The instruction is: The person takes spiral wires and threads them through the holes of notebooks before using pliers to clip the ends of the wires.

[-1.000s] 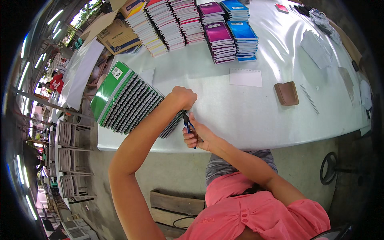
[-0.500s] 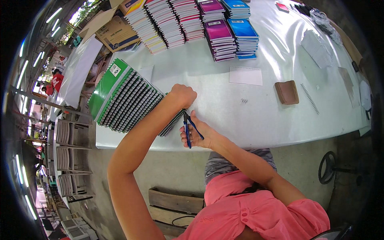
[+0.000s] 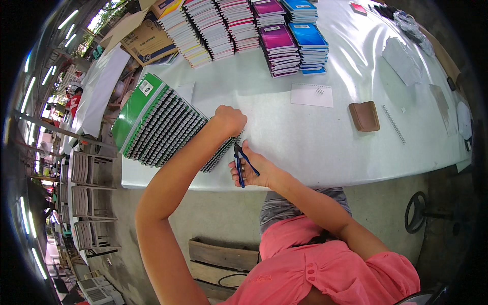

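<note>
My right hand point(image 3: 256, 170) holds blue-handled pliers point(image 3: 240, 168), their dark jaws pointing up and away from me. Right beyond the jaws my left hand point(image 3: 230, 121) is closed in a fist, back of the hand up; what its fingers grip is hidden. The coil-bound edge of a spiral notebook point(image 3: 219, 156) runs under my left forearm up to the jaws. To the left leans a fanned stack of green spiral notebooks point(image 3: 160, 122) with dark coils. A short bit of coil wire point(image 3: 319, 91) lies over a white sheet point(image 3: 305, 98) with a perforated edge.
Tall stacks of notebooks stand at the back, purple point(image 3: 277, 38) and blue point(image 3: 309, 36) ones among them, beside an open cardboard box point(image 3: 147, 40). On the right are a brown tray-like block point(image 3: 364, 117), a long loose coil point(image 3: 393, 124) and crumpled plastic point(image 3: 404, 61).
The short coil bit, earlier on the bare table below the white sheet, is now over the sheet. My left hand has shifted slightly left; the pliers are nearly where they were.
</note>
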The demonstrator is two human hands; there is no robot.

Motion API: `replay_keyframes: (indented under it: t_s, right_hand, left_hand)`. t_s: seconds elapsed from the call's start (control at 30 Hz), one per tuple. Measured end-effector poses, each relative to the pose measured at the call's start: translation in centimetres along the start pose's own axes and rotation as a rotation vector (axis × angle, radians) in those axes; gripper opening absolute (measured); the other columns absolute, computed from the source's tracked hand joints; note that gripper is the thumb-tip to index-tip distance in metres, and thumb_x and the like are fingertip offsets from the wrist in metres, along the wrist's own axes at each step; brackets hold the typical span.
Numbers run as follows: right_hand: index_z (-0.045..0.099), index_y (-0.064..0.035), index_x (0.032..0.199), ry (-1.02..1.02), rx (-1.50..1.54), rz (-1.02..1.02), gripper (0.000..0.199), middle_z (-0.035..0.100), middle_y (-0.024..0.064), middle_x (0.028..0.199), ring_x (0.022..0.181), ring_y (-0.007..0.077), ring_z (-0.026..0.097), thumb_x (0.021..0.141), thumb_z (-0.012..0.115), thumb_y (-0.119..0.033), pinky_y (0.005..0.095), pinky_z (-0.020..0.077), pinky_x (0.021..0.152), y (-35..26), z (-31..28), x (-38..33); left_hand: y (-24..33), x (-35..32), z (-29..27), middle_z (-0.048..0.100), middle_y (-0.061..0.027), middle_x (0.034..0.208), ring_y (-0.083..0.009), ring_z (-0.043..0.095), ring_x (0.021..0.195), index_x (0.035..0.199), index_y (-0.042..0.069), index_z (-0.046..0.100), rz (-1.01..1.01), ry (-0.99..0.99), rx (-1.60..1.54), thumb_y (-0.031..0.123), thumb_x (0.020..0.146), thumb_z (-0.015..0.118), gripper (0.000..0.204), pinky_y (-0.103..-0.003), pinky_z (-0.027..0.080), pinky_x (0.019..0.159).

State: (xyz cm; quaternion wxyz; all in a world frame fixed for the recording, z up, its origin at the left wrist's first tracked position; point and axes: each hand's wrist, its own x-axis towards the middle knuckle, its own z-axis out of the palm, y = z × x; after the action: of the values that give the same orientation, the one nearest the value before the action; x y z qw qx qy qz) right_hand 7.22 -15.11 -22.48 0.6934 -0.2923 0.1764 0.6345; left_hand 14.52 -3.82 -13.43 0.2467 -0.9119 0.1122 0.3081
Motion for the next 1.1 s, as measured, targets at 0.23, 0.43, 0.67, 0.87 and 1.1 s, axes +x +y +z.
replay_keyframes:
  t_s: [0.23, 0.43, 0.67, 0.87, 1.1]
  right_hand:
    - [0.049, -0.0028, 0.084, -0.045, 0.022, -0.022, 0.074, 0.043, 0.0051, 0.069, 0.058, 0.0197, 0.041, 0.087, 0.036, -0.075, 0.0328, 0.0395, 0.053, -0.3, -0.5, 1.1]
    - [0.043, -0.0073, 0.077, -0.075, 0.086, -0.001, 0.073, 0.029, -0.0036, 0.057, 0.046, 0.0106, 0.023, 0.082, 0.038, -0.079, 0.0266, 0.0202, 0.044, -0.1, -1.1, 1.7]
    - [0.053, 0.0005, 0.091, -0.008, 0.018, -0.037, 0.08, 0.049, 0.008, 0.074, 0.064, 0.0234, 0.05, 0.084, 0.037, -0.078, 0.04, 0.0477, 0.061, -0.6, -0.7, 1.2]
    - [0.054, 0.002, 0.095, -0.021, 0.016, 0.02, 0.08, 0.052, 0.0104, 0.08, 0.069, 0.0254, 0.052, 0.088, 0.032, -0.075, 0.0434, 0.0503, 0.068, -0.8, -0.9, 1.4]
    - [0.053, 0.0019, 0.094, -0.038, 0.074, 0.022, 0.079, 0.049, 0.0105, 0.08, 0.068, 0.0248, 0.05, 0.09, 0.031, -0.074, 0.0424, 0.0499, 0.066, -1.2, -0.8, 2.1]
  left_hand:
    - [-0.1, 0.1, 0.1, 0.069, -0.0105, 0.112, -0.0271, 0.067, 0.104, 0.105, 0.01, 0.071, 0.007, 0.02, 0.0, 0.014, 0.08, 0.065, 0.027, -0.039, 0.054, 0.082]
    - [-0.1, 0.0, 0.1, 0.069, -0.011, 0.111, -0.0272, 0.067, 0.102, 0.105, 0.01, 0.071, 0.008, 0.013, -0.003, 0.014, 0.079, 0.065, 0.026, -0.039, 0.054, 0.081]
    - [0.0, 0.0, 0.2, 0.069, -0.0113, 0.112, -0.0275, 0.067, 0.104, 0.106, 0.009, 0.071, 0.002, 0.031, -0.007, 0.012, 0.081, 0.063, 0.026, -0.039, 0.054, 0.082]
    - [-0.1, 0.0, -0.1, 0.068, -0.0115, 0.112, -0.0285, 0.067, 0.104, 0.106, 0.009, 0.071, -0.006, 0.038, -0.034, 0.012, 0.082, 0.062, 0.026, -0.039, 0.054, 0.082]
    - [-0.1, 0.0, -0.1, 0.068, -0.0121, 0.112, -0.0289, 0.067, 0.103, 0.106, 0.009, 0.071, -0.013, 0.043, -0.041, 0.012, 0.081, 0.063, 0.026, -0.039, 0.054, 0.081]
